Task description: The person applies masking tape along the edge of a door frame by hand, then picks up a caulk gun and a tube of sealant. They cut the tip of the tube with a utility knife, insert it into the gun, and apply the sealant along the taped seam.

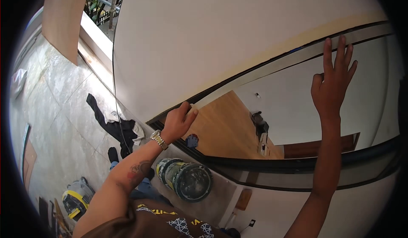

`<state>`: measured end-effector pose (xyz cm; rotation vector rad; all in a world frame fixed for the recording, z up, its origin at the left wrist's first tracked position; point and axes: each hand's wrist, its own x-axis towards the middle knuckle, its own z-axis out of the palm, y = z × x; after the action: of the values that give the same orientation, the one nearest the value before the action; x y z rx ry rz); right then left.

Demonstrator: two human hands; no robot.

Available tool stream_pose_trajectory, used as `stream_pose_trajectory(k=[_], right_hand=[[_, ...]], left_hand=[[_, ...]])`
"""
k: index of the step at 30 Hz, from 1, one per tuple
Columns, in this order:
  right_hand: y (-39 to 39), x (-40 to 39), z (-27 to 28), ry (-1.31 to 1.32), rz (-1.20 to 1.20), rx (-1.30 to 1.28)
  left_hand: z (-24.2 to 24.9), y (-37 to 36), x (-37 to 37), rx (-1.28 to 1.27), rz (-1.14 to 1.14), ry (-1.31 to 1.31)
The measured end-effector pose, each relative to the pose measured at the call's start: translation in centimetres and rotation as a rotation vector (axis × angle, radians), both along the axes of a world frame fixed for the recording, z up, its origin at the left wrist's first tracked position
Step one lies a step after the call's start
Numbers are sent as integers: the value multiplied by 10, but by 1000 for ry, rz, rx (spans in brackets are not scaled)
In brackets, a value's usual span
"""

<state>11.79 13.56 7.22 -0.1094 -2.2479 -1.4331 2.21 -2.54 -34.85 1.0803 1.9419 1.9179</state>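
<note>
Left grip: the left hand [177, 123] pinches the near end of a pale strip [272, 66], thumb and fingers closed together on it where it meets the dark frame [297, 163].
Right grip: the right hand [331, 83] is spread flat, fingers apart and pointing up, the fingertips [327, 42] pressing the far right stretch of the same strip; it clamps nothing.
Strip: a long narrow band, running from the left hand up and right to the right hand, lying along the lower edge of the white board [204, 38] and just above the opening.
Wrist: a metal watch [159, 139] sits on the left wrist, with a tattoo further down the forearm.
Opening: beyond the strip, a wooden panel [225, 127] and a white wall show, far below.
Floor: pale tiles [63, 110] on the left, with a dark cloth [110, 125] lying near the board's edge, a round black-and-yellow machine [187, 179] near the person's legs, and a yellow tool [76, 197] further left.
Step in hand: by the look of it, the strip is being pressed and lined up along the board's edge, one hand holding the end, the other flattening it.
Next move calls for: probably steady pressure along the middle stretch between the hands, keeping the strip flush with the edge and not letting the pinched end slip.
</note>
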Motion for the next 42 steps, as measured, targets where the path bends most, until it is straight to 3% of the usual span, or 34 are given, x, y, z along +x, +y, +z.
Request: stream_pose_trajectory(k=[1,5,7,16,42], right_hand=[[0,0,0,-8,4,-6],[0,4,-1,-12,25,10],[-1,5,0,-20,29,14],[2,5,0,-30,57,53],[10,0,-4,-29,162,99]], left_hand=[[8,2,0,-139,-24,-98],[26,20,-3,-286,-34,-141],[27,29,-2,-314,91,-105],[24,36,-5,-310,197,-16],[41,35,-4,-366,194,-138]])
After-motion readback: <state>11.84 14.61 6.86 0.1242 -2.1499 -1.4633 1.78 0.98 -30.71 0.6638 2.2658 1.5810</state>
